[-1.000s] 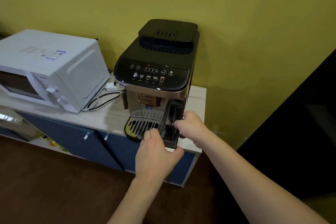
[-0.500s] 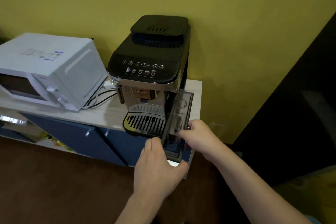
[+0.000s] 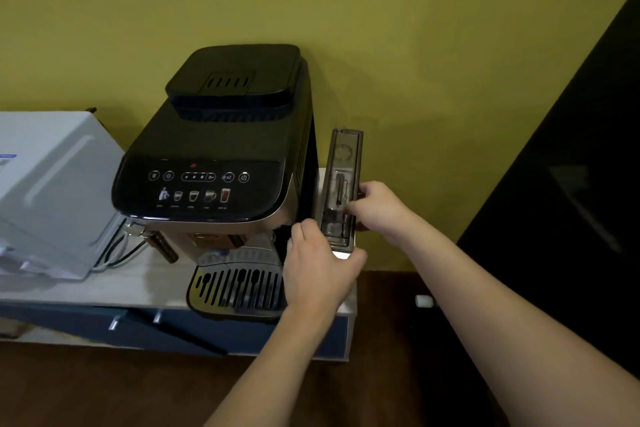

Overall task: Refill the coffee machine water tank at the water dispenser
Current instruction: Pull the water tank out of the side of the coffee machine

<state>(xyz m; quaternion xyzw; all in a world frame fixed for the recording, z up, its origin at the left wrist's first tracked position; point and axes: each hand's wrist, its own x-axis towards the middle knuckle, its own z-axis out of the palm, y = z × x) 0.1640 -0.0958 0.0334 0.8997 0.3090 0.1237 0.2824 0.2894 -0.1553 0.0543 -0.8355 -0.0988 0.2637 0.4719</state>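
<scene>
A black and copper coffee machine (image 3: 221, 156) stands on a pale counter against the yellow wall. Its narrow, clear, smoky water tank (image 3: 343, 163) is out of the machine, upright just to the machine's right side. My right hand (image 3: 379, 210) grips the tank's right edge near the middle. My left hand (image 3: 320, 272) holds the tank from below at its front lower corner. The tank's bottom is hidden behind my left hand. No water dispenser is in view.
A white microwave (image 3: 52, 191) sits left of the machine, with cables (image 3: 121, 253) between them. The counter (image 3: 138, 284) has blue cabinet doors below. A dark panel (image 3: 571, 201) rises at the right. Brown floor lies beneath.
The tank has slid fully out of its slot and moved right, clear of the machine, with both hands on it. The view has come closer.
</scene>
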